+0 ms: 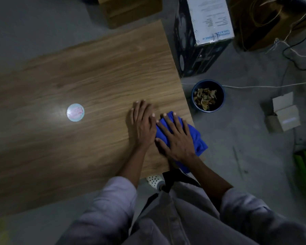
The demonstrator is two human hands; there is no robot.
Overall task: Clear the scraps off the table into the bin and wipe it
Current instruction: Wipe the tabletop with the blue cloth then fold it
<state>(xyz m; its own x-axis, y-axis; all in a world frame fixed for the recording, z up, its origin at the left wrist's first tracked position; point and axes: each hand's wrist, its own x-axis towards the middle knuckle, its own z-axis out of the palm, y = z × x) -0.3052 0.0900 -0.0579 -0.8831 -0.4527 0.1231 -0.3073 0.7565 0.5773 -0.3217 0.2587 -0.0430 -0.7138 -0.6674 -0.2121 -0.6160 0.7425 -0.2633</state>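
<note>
I see my right hand (177, 138) pressing a crumpled blue cloth (193, 137) flat, fingers spread, at the wood-grain table (95, 71) edge right of centre; left hand (142, 124) flat beside it; round blue bin (208, 95) holds dry brown scraps (205, 98).

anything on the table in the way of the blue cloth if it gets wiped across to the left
Only one thing: a small round disc lies on the table well left of the blue cloth. The left hand lies flat on the wood right beside the cloth, on that side. The right hand presses the cloth down.
</note>
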